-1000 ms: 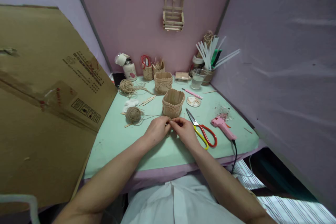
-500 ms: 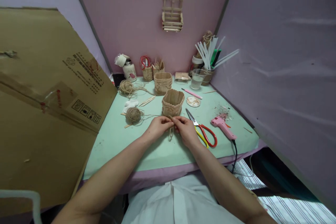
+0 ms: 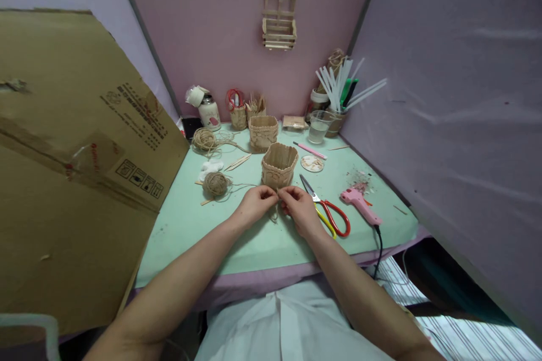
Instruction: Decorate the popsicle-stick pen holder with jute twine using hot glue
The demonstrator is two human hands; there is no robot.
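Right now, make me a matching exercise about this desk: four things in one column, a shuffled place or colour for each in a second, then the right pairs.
Column one
1. Scissors
2. Glue gun
3. Nearer twine ball
4. Nearer basket

Column two
A. Just beyond the fingertips of both hands
B. All-pink body
C. Off to the left of the left hand
D. Red and yellow handles, lying beside the right hand

Right pairs: 1-D, 2-B, 3-C, 4-A
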